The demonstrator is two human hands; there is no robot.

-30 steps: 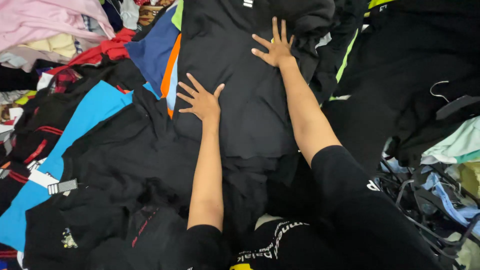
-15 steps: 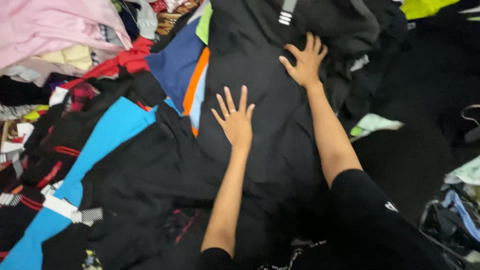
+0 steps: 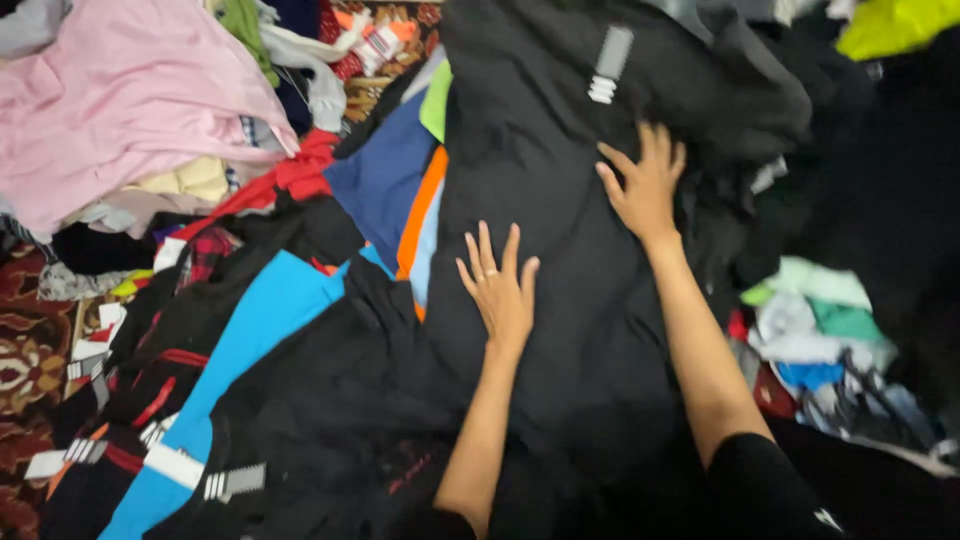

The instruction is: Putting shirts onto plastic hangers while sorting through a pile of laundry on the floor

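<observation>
Head camera view, looking down on a wide heap of clothes that fills the whole frame. Largest of all is a black garment [image 3: 560, 230] spread flat through the middle, running from twelve o'clock down toward six; a small grey and white striped label sits near its top edge. Both of the person's bare hands lie on it, palms down, fingers spread, gripping nothing. They are apart from each other: the right hand [image 3: 645, 190] rests higher, toward one o'clock from the centre, close to the garment's right edge, while the left hand [image 3: 503, 288] rests near the centre, close to its left edge. Both forearms reach in from six o'clock, and a black sleeve shows at the lower right.

At ten o'clock, a large pink garment [image 3: 120, 100] drapes over the pile. From nine down to seven o'clock a bright blue garment [image 3: 250, 330] runs diagonally, with more dark clothing lying over and beside it. Just left of the black garment, at eleven o'clock, lies a navy piece with orange and green trim [image 3: 395, 180]. Beside that, further left, sits a red cloth [image 3: 290, 180]. At three to four o'clock lies a bundle of pale green and blue clothing [image 3: 815, 320]. A yellow-green piece [image 3: 890, 22] shows at one o'clock, in the corner.
</observation>
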